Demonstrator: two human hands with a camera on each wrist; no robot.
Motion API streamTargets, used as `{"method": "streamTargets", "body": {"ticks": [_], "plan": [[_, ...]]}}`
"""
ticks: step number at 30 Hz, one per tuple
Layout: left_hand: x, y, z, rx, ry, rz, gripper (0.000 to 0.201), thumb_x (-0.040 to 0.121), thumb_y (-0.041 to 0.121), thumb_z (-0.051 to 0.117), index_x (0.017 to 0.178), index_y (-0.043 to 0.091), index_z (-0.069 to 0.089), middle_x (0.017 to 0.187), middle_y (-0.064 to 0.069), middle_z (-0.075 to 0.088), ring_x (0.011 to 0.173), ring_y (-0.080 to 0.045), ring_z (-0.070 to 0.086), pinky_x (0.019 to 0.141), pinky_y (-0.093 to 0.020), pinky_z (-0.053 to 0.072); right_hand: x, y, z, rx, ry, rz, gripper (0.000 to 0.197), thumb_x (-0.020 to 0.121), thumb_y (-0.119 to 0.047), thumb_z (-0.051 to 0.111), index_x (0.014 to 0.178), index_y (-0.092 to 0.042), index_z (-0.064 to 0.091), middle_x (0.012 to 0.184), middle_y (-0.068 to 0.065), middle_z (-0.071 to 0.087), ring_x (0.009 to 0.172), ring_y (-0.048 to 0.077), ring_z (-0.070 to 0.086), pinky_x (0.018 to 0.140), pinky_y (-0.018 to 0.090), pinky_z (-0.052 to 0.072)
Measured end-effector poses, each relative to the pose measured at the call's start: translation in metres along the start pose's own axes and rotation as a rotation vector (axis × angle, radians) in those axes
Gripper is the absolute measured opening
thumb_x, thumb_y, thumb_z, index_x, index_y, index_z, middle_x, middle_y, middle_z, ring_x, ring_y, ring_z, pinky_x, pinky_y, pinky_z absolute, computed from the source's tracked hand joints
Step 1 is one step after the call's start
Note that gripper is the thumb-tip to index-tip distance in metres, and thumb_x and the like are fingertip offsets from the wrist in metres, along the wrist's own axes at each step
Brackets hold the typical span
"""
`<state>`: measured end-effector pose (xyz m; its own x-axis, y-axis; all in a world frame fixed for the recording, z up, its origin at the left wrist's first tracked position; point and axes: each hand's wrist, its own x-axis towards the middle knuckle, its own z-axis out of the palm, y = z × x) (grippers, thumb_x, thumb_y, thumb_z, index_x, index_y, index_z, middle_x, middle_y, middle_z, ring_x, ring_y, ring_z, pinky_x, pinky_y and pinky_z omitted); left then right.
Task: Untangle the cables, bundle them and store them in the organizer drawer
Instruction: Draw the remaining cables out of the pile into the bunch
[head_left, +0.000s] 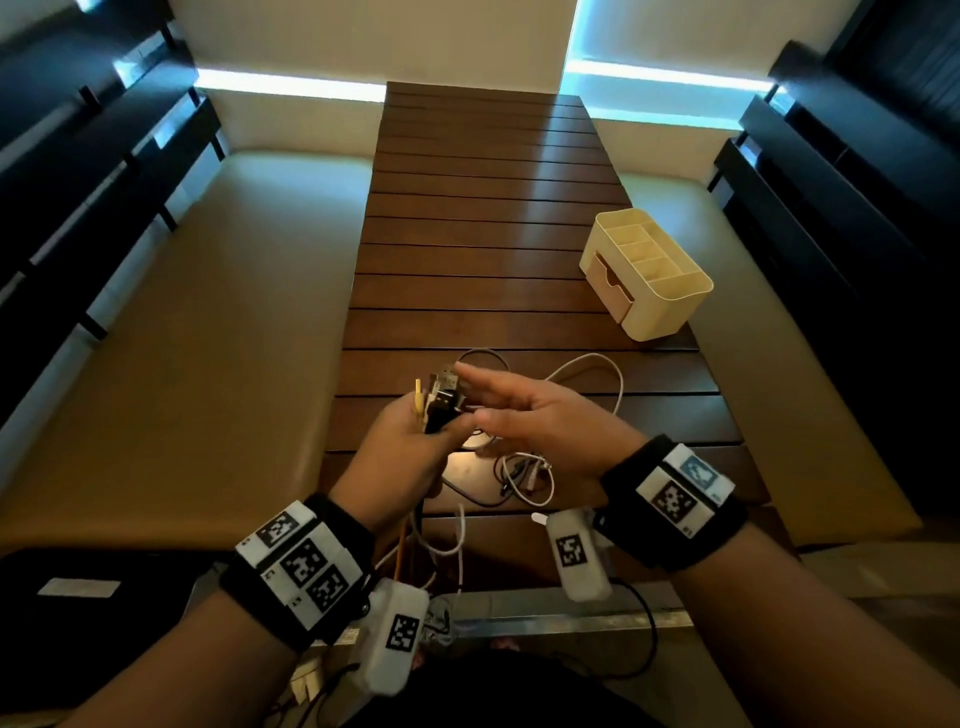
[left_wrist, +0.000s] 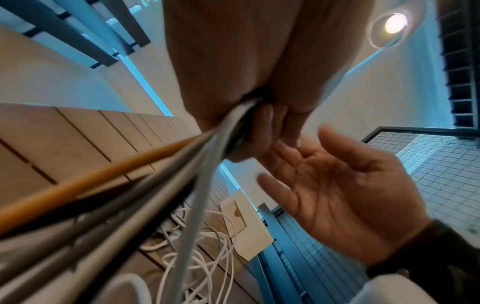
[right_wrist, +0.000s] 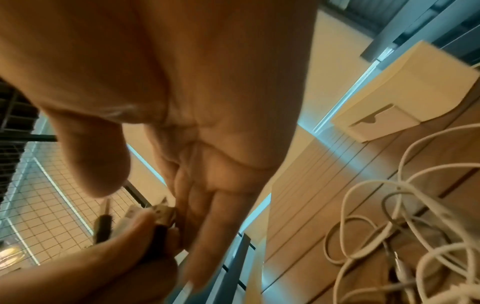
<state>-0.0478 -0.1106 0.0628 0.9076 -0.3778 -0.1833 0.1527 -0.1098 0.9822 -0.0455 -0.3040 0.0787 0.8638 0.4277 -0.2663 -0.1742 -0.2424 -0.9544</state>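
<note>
White, black and yellow cables (head_left: 439, 400) stand gathered plug-ends up in the person's left hand (head_left: 402, 447), which is clenched round them above the near end of the slatted wooden table (head_left: 483, 208), their slack trailing down past the wrist to a loose tangle (head_left: 524, 467) on the boards. Beside it the right hand (head_left: 545, 415) is released, fingers straight, fingertips touching the plugs, so it appears the nearer hand to sort them. Well apart, ahead and to the right, waits the cream organizer (head_left: 649, 280), its drawer (head_left: 613, 288) closed.
</note>
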Motion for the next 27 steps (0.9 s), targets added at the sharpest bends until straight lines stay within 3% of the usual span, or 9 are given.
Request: {"method": "streamTargets", "body": {"ticks": [3, 6, 9, 13, 17, 19, 22, 25, 27], "plan": [[0.007, -0.002, -0.005, -0.050, 0.026, -0.040, 0.012, 0.100, 0.022, 0.055, 0.091, 0.013, 0.054, 0.053, 0.004, 0.040, 0.043, -0.012, 0.034, 0.041, -0.024, 0.034, 0.005, 0.009, -0.007, 0.149, 0.125, 0.025, 0.034, 0.103, -0.017, 0.049, 0.135, -0.027, 0.054, 0.129, -0.004, 0.064, 0.117, 0.015, 0.064, 0.089, 0.034, 0.057], [0.010, -0.004, -0.013, -0.132, 0.077, -0.068, 0.017, 0.101, 0.023, 0.051, 0.087, 0.014, 0.047, 0.055, 0.004, 0.036, 0.044, -0.011, 0.033, 0.043, -0.024, 0.036, 0.007, 0.048, -0.018, -0.215, 0.356, 0.135, 0.022, 0.101, -0.024, 0.054, 0.121, -0.024, 0.062, 0.112, -0.005, 0.067, 0.100, 0.013, 0.065, 0.080, 0.024, 0.056], [0.008, -0.003, -0.017, -0.065, 0.100, -0.033, 0.019, 0.102, 0.026, 0.048, 0.091, 0.011, 0.051, 0.050, 0.007, 0.045, 0.046, -0.011, 0.046, 0.054, -0.028, 0.048, 0.005, 0.100, -0.021, -0.595, 0.261, 0.319, 0.030, 0.095, -0.025, 0.064, 0.125, -0.027, 0.063, 0.119, -0.005, 0.063, 0.107, 0.010, 0.060, 0.093, 0.028, 0.051], [0.006, -0.002, -0.021, -0.047, 0.110, -0.049, 0.030, 0.101, 0.034, 0.046, 0.095, 0.006, 0.054, 0.053, 0.002, 0.054, 0.054, -0.015, 0.061, 0.061, -0.029, 0.057, 0.007, 0.140, -0.017, -0.834, 0.211, 0.284, 0.059, 0.085, -0.028, 0.074, 0.140, -0.029, 0.053, 0.141, -0.007, 0.042, 0.122, 0.015, 0.052, 0.103, 0.031, 0.046], [0.003, 0.001, -0.022, -0.124, 0.104, -0.087, 0.029, 0.100, 0.036, 0.046, 0.098, 0.007, 0.051, 0.055, -0.001, 0.053, 0.055, -0.022, 0.065, 0.063, -0.043, 0.061, 0.008, 0.147, -0.019, -0.898, 0.225, 0.319, 0.047, 0.084, -0.035, 0.075, 0.127, -0.024, 0.061, 0.128, -0.003, 0.041, 0.112, 0.020, 0.054, 0.096, 0.035, 0.050], [0.001, 0.002, -0.021, -0.111, 0.113, -0.081, 0.028, 0.100, 0.035, 0.046, 0.097, 0.008, 0.049, 0.054, 0.002, 0.048, 0.050, -0.020, 0.060, 0.058, -0.041, 0.061, 0.006, 0.138, -0.023, -0.879, 0.242, 0.282, 0.028, 0.088, -0.035, 0.071, 0.110, -0.019, 0.066, 0.117, -0.003, 0.045, 0.103, 0.019, 0.054, 0.089, 0.034, 0.048], [-0.001, 0.001, -0.021, -0.063, 0.161, -0.043, 0.029, 0.100, 0.037, 0.045, 0.093, 0.009, 0.047, 0.053, 0.004, 0.041, 0.043, -0.013, 0.046, 0.047, -0.031, 0.052, -0.003, 0.116, -0.032, -0.610, 0.410, 0.174, 0.012, 0.093, -0.031, 0.065, 0.090, -0.020, 0.066, 0.100, -0.007, 0.056, 0.090, 0.011, 0.055, 0.076, 0.026, 0.045], [-0.001, -0.001, -0.023, -0.094, 0.192, -0.023, 0.028, 0.101, 0.036, 0.045, 0.094, 0.009, 0.044, 0.048, 0.007, 0.037, 0.040, -0.012, 0.037, 0.043, -0.027, 0.041, -0.015, 0.091, -0.043, -0.258, 0.601, 0.107, 0.012, 0.097, -0.028, 0.059, 0.095, -0.019, 0.067, 0.094, -0.001, 0.067, 0.083, 0.013, 0.064, 0.064, 0.020, 0.048], [0.000, -0.001, -0.024, -0.101, 0.198, -0.025, 0.026, 0.102, 0.035, 0.045, 0.095, 0.010, 0.043, 0.048, 0.007, 0.035, 0.040, -0.012, 0.035, 0.043, -0.026, 0.038, -0.018, 0.084, -0.054, -0.275, 0.683, 0.090, 0.014, 0.098, -0.030, 0.058, 0.094, -0.020, 0.067, 0.090, 0.000, 0.070, 0.081, 0.014, 0.066, 0.066, 0.026, 0.054]]}}
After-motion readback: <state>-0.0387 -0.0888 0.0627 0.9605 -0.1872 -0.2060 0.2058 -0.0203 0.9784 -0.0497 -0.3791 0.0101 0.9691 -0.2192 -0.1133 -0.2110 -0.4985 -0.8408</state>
